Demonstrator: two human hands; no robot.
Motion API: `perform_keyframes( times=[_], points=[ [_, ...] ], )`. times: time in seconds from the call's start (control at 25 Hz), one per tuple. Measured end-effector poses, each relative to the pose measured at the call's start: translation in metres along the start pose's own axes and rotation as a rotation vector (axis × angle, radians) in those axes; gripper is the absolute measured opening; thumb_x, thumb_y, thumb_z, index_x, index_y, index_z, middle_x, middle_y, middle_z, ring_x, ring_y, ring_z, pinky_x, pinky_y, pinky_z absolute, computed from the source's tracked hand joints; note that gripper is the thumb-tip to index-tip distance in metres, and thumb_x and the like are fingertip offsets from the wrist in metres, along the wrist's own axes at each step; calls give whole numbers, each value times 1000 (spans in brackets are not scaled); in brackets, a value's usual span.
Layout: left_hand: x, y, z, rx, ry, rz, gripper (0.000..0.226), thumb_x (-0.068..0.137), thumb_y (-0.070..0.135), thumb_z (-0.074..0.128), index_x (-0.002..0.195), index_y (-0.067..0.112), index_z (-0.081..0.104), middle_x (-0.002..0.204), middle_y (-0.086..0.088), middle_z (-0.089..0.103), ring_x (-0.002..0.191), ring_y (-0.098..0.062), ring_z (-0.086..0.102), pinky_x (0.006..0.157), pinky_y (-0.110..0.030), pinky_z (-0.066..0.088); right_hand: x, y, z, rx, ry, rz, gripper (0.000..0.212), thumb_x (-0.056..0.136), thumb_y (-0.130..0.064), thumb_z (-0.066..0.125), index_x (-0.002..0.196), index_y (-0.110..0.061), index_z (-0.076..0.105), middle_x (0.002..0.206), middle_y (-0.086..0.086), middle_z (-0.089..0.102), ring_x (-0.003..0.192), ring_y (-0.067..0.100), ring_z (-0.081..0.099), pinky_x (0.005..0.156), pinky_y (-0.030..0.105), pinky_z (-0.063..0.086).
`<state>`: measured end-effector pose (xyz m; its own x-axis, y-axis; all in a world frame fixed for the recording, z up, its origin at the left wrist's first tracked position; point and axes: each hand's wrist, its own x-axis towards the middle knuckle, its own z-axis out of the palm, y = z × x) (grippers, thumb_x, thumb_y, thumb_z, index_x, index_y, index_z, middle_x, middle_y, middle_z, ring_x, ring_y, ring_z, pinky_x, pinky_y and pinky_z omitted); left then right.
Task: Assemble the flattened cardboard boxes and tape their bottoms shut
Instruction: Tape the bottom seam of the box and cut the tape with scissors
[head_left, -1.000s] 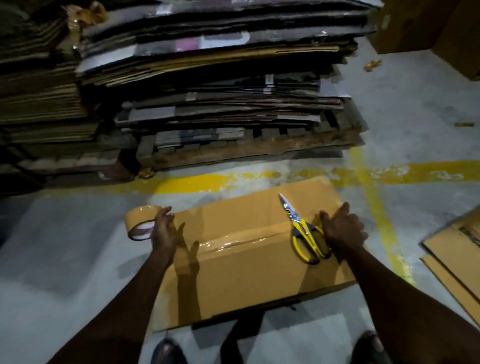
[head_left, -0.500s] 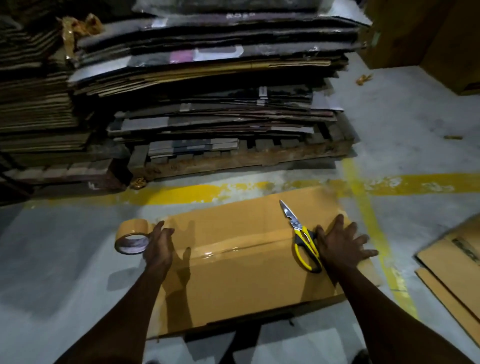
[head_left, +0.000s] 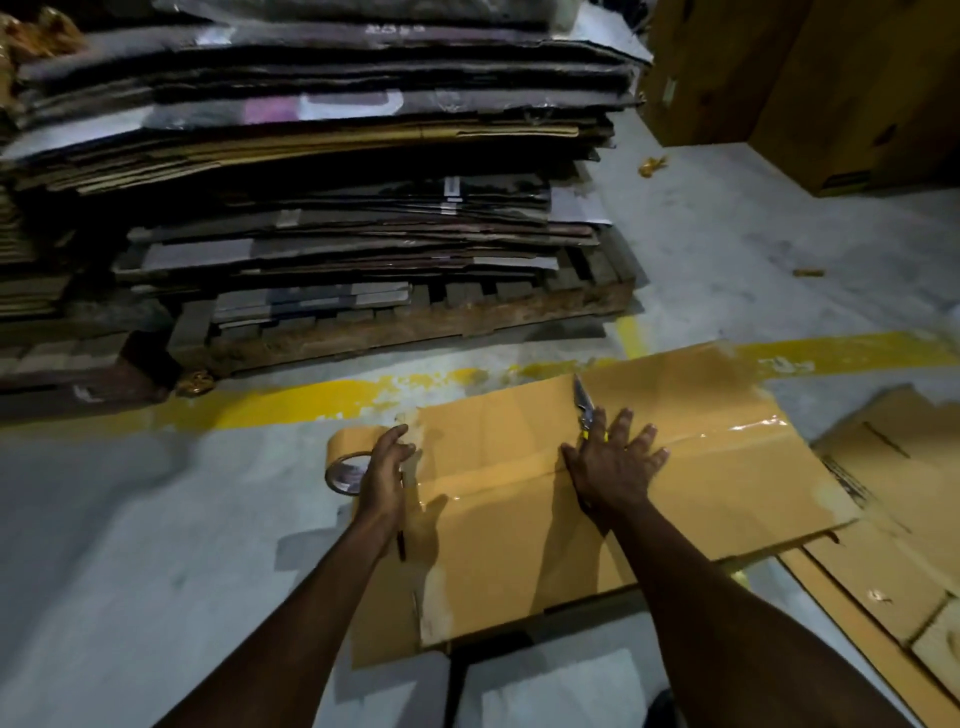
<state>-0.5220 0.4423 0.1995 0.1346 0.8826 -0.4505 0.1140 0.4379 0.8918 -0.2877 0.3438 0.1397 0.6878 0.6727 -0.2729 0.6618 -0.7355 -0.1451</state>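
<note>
Right hand (head_left: 615, 465) slides in from the box's end toward mid-seam. The fingers are spread wide and flat, pressing on the cardboard box (head_left: 509, 545) along the glossy tape strip (head_left: 748, 430). The scissors (head_left: 583, 402) sit mostly under that palm now. Half a second ago the yellow handles lay beside it, and now only the blades poke out past the fingertips. Left hand (head_left: 385, 470) still grips the tape roll (head_left: 343, 457) at the box's left edge, fingers curled over its rim. Beyond the fingertips stands a pallet of flattened cardboard (head_left: 363, 218).
</note>
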Motion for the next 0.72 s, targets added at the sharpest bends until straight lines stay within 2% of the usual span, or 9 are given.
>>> perform_keyframes(
  times=[0.08, 0.16, 0.24, 0.32, 0.4, 0.44, 0.56, 0.64, 0.72],
  points=[
    [-10, 15, -8, 18, -4, 30, 37, 96, 10, 40, 130, 15, 53, 117, -5, 50, 100, -20, 52, 76, -33, 38, -12, -19, -11, -13, 3, -16, 75, 98, -59, 31, 156, -17, 9, 161, 24, 4, 144, 54, 2, 113, 68, 5],
    [-28, 37, -16, 2, -38, 57, 35, 96, 12, 41, 129, 17, 54, 113, -8, 53, 88, -18, 55, 70, -30, 39, -28, -53, -29, 124, -29, -89, 75, 99, -57, 34, 157, -16, 10, 161, 25, 6, 145, 52, 6, 114, 62, 10],
    [-53, 60, -27, -33, -119, 52, 33, 90, 24, 49, 122, 26, 57, 114, -11, 58, 90, -26, 61, 72, -33, 44, -48, -89, -56, 503, -161, -170, 74, 100, -53, 40, 157, -18, 9, 163, 20, 8, 148, 43, 11, 117, 52, 17],
    [-81, 81, -42, -135, -218, 33, 38, 79, 31, 54, 117, 29, 57, 116, -10, 60, 96, -37, 66, 81, -46, 50, -76, -115, -90, 927, -319, -191, 68, 101, -43, 44, 157, -24, 11, 162, 9, 18, 146, 34, 23, 113, 46, 28],
    [-110, 94, -56, -234, -321, 54, 42, 77, 29, 59, 119, 24, 55, 117, -10, 61, 102, -42, 65, 89, -59, 47, -110, -123, -116, 1218, -480, -126, 61, 99, -37, 47, 153, -32, 20, 152, 1, 36, 133, 36, 44, 97, 49, 43],
    [-126, 100, -66, -245, -367, 76, 39, 78, 27, 62, 117, 22, 56, 115, -12, 62, 103, -41, 64, 89, -62, 46, -130, -122, -126, 1319, -565, -108, 55, 98, -33, 49, 149, -30, 29, 144, 2, 46, 123, 36, 54, 90, 52, 49],
    [-152, 106, -93, -170, -472, 111, 33, 82, 19, 71, 110, 20, 54, 95, -11, 64, 85, -26, 65, 86, -67, 45, -179, -112, -143, 1513, -704, -110, 29, 98, -13, 52, 127, -6, 50, 114, 16, 66, 102, 37, 68, 85, 63, 54],
    [-153, 108, -108, 25, -539, 90, 34, 83, 15, 72, 110, 21, 53, 81, -6, 65, 74, -20, 63, 82, -58, 49, -192, -109, -147, 1466, -638, -189, 15, 97, -1, 49, 106, -3, 60, 94, 16, 69, 85, 31, 71, 83, 64, 53],
    [-150, 110, -115, 357, -578, 71, 28, 85, 14, 69, 109, 20, 56, 75, 1, 65, 70, -12, 60, 69, -34, 48, -193, -111, -149, 1399, -531, -271, 25, 92, 10, 48, 103, -7, 64, 93, 16, 70, 75, 31, 70, 80, 66, 54]
  ],
)
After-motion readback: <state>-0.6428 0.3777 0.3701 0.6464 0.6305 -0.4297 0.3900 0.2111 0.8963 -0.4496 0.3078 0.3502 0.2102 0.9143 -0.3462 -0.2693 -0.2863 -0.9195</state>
